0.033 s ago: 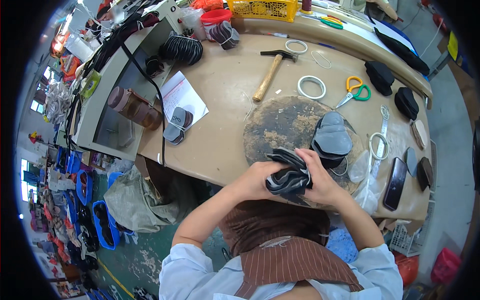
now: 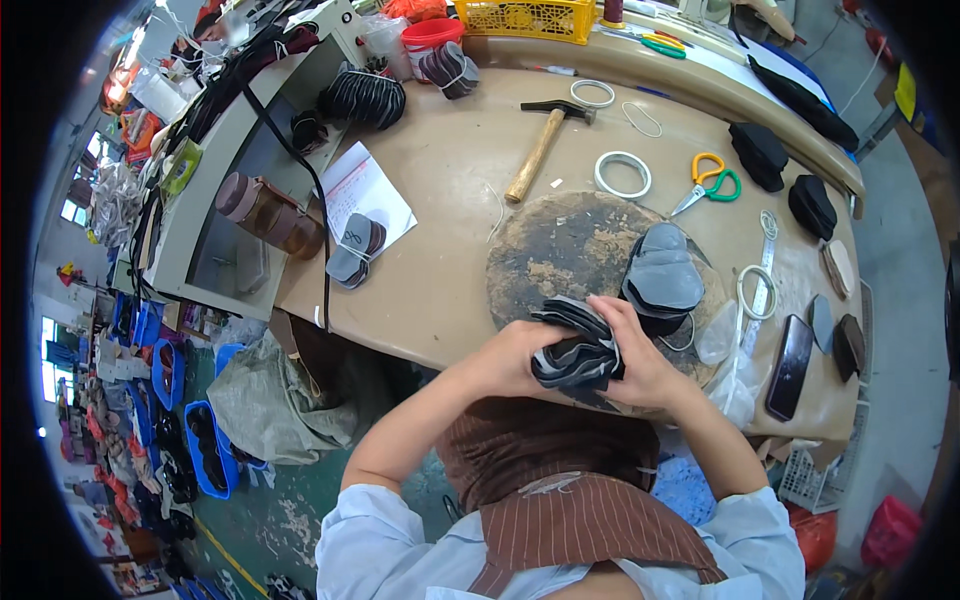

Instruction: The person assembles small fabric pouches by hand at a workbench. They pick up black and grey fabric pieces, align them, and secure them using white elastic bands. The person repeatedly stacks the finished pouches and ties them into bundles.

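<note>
Between my two hands is a stack of black and grey cut pieces [image 2: 576, 345], held on edge above the near rim of a round worn board [image 2: 545, 245]. My left hand [image 2: 508, 358] grips the stack from the left, and my right hand [image 2: 640, 360] has its fingers wrapped round the right side. Just beyond my right hand, a second pile of grey-topped pieces [image 2: 663, 270] lies on the board. A loop of thin cord [image 2: 684, 338] shows beside that pile. The undersides of the held pieces are hidden by my fingers.
On the tan table stand a hammer [image 2: 540, 150], tape roll [image 2: 623, 175], scissors [image 2: 712, 185] and a phone [image 2: 790, 368]. Dark bundles [image 2: 758, 156] line the right edge. At left are a bottle [image 2: 270, 215], paper [image 2: 370, 190] and a tied bundle [image 2: 355, 250].
</note>
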Demonstrator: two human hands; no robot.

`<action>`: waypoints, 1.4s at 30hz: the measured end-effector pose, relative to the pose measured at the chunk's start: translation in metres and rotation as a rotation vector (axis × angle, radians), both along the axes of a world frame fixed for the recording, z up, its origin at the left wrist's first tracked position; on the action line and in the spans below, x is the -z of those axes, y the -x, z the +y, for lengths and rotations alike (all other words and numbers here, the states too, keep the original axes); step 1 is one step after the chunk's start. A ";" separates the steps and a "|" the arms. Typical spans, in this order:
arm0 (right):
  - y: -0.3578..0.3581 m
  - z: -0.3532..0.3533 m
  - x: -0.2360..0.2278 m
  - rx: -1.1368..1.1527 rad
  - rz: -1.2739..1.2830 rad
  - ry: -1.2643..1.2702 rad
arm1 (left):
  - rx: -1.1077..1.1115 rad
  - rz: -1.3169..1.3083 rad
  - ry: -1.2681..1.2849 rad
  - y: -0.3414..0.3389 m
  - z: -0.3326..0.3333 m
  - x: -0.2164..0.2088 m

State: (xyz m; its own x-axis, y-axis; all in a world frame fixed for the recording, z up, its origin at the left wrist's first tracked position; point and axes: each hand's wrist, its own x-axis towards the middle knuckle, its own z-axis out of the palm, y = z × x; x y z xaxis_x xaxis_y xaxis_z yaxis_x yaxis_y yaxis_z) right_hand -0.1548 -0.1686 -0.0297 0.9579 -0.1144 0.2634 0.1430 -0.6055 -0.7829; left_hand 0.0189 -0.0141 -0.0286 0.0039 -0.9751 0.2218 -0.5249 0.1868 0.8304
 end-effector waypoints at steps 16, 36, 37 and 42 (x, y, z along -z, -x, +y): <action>0.002 -0.001 -0.009 0.065 0.035 -0.025 | -0.212 -0.114 0.016 0.007 0.003 0.002; -0.025 -0.025 -0.055 0.190 0.255 -0.282 | -0.550 0.284 0.306 -0.011 -0.011 0.039; -0.034 -0.041 -0.061 0.314 0.200 -0.411 | -0.600 0.353 0.302 -0.008 -0.005 0.034; -0.127 -0.193 -0.106 0.265 0.066 -1.055 | -0.795 0.364 0.097 0.015 0.037 0.010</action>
State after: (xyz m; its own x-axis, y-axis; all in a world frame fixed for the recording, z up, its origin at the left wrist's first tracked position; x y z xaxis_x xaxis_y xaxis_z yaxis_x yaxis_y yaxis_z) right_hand -0.0282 -0.3614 0.0766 0.8783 -0.4573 -0.1396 0.0453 0.3703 -0.9278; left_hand 0.0038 0.0232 -0.0388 0.7603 -0.6305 0.1561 -0.2353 -0.0433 0.9710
